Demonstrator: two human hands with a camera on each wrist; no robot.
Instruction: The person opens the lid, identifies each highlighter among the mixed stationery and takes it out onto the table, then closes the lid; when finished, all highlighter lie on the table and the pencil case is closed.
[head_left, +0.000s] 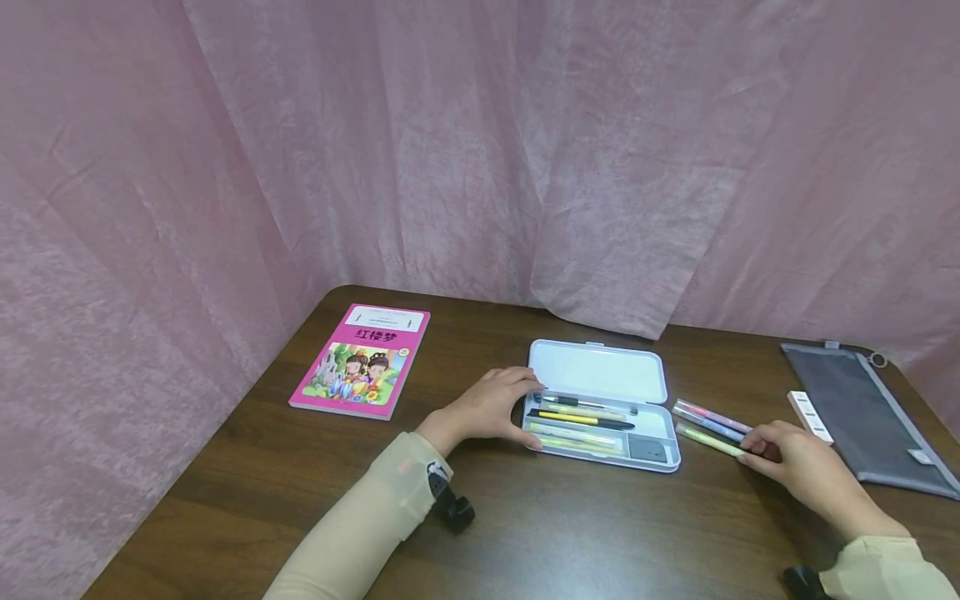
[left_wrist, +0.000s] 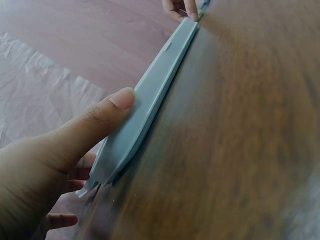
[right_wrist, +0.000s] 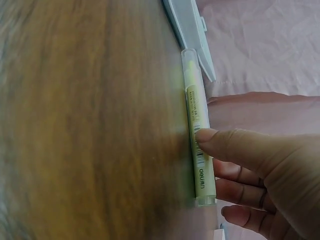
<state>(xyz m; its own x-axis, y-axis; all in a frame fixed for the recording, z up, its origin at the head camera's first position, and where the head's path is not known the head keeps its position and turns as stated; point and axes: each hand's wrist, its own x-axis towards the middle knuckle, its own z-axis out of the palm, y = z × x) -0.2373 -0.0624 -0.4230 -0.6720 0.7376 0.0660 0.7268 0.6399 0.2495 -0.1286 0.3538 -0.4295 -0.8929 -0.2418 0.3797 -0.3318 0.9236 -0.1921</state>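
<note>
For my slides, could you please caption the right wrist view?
The right hand holds a yellow-green highlighter, one end near a pale pencil case.

The brown wood-grain tabletop (head_left: 585, 517) carries a pink book (head_left: 360, 362) left of the left hand (head_left: 491, 406), an open pencil case (head_left: 597, 372) between the hands, three pens (head_left: 705, 439) reaching inward from the right hand (head_left: 806, 468), a white box (head_left: 808, 415) just beyond it, and a gray pouch (head_left: 862, 408) farther right.
</note>
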